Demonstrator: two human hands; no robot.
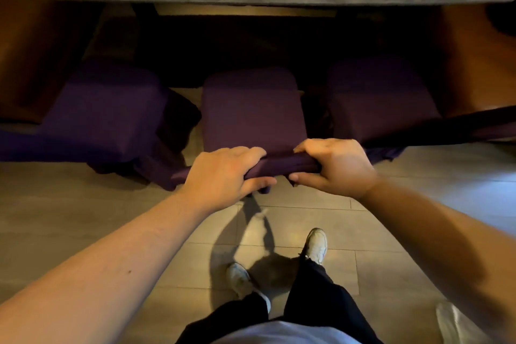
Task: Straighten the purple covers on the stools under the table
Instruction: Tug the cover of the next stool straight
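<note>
Left hand (pixel 227 173) and right hand (pixel 333 166), both hands clamped on middle stool's purple cover (pixel 252 117).

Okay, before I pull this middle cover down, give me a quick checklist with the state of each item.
1. Left hand gripping the cover's front edge: ok.
2. Right hand gripping the same edge: ok.
3. Middle stool top lying smooth: ok.
4. Front edge flat: not ok, bunched into a roll.
5. Left stool cover tidy: not ok, cloth spills onto the floor.
6. Back of the middle cover seated: cannot tell, too dark.
</note>
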